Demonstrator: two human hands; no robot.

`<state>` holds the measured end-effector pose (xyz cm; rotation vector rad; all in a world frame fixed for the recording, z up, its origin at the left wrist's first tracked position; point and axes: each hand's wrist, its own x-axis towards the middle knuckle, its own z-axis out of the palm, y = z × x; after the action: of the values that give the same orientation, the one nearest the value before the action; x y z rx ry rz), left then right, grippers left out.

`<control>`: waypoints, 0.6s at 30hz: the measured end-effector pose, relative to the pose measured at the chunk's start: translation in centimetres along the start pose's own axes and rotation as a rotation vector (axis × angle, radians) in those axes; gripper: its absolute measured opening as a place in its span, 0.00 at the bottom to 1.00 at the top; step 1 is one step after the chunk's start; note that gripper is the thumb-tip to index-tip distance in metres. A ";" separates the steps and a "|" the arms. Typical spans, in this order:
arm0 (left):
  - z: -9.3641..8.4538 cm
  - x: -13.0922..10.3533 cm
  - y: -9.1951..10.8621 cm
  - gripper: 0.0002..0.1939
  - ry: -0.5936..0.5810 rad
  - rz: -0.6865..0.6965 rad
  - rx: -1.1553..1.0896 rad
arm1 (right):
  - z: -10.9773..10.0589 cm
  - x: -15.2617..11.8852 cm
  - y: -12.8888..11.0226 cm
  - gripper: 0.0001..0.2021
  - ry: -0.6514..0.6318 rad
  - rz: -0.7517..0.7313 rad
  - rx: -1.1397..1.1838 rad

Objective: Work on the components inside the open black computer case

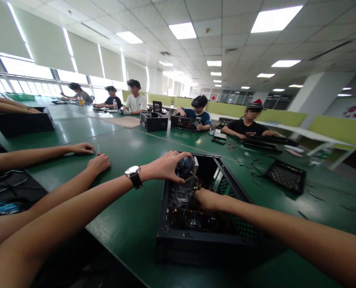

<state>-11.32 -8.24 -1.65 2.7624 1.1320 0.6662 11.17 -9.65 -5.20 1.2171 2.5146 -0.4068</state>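
Note:
An open black computer case [202,240] lies on its side in front of me. My left hand [165,166], with a watch on its wrist, grips a round CPU cooler [185,167] between thumb and fingers above the far part of the case. Below it, a motherboard with a bare CPU socket [182,196] shows. My right hand [209,200] reaches inside the case with its fingers curled, close to thin coloured wires [199,185]. Whatever its fingertips hold is hidden.
At my left, a co-worker's forearms and hands [98,165] rest on the green table [129,216] beside a screwdriver [99,150]. Across it, several people work around other cases [153,121]. A black part [286,176] and loose cables lie to the right.

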 end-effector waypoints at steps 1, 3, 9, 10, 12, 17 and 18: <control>0.0 0.0 0.1 0.47 0.000 0.000 0.003 | -0.4 -0.5 0.3 0.11 -0.024 0.028 -0.036; 0.0 0.1 0.4 0.47 -0.019 0.011 0.020 | -1.5 -1.7 1.1 0.07 -0.067 0.082 -0.104; 0.3 1.1 1.3 0.48 -0.163 0.058 0.122 | -4.2 -2.8 2.9 0.05 -0.130 0.108 -0.169; 0.3 1.1 1.4 0.48 -0.150 0.046 0.131 | -4.1 -2.0 2.8 0.06 -0.118 0.092 -0.151; 0.1 1.1 1.5 0.47 -0.097 0.007 0.139 | -3.3 0.3 2.5 0.09 -0.067 0.052 -0.100; -1.5 0.0 1.1 0.47 -0.033 -0.062 0.079 | -0.9 6.2 1.7 0.12 0.024 -0.005 0.006; -1.8 -0.1 1.1 0.47 -0.037 -0.060 0.065 | -0.6 6.8 1.7 0.12 0.022 -0.007 0.012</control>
<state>-11.42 -9.27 0.18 2.7690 1.2459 0.5785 8.46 -3.63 -7.52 1.2233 2.5391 -0.4133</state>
